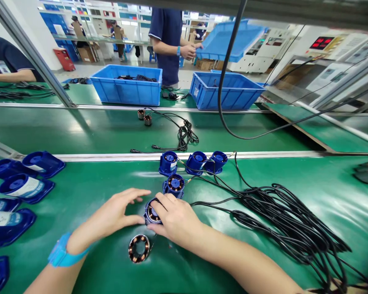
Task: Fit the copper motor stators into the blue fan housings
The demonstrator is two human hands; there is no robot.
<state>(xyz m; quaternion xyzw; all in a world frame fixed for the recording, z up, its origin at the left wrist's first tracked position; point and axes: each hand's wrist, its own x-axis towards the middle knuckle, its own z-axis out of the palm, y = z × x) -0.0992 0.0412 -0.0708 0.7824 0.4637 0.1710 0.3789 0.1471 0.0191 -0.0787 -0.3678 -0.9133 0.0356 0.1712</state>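
Note:
My right hand [174,218] is closed over a blue motor housing [151,213] with copper windings, on the green mat. My left hand [116,214] steadies the same housing from the left, thumb against it and fingers stretched above it. A bare copper-wound stator ring [139,248] lies just in front of both hands. Another blue housing with windings [174,184] sits right behind them. Further back stand three blue housings [196,162] in a row, with black leads.
A tangle of black cables [288,220] spreads to the right. Blue fan covers [24,185] lie at the left. Two blue bins [127,83] stand across the conveyor, where a person holds a blue tray [230,38]. Loose cable and two stators [144,117] rest on the belt.

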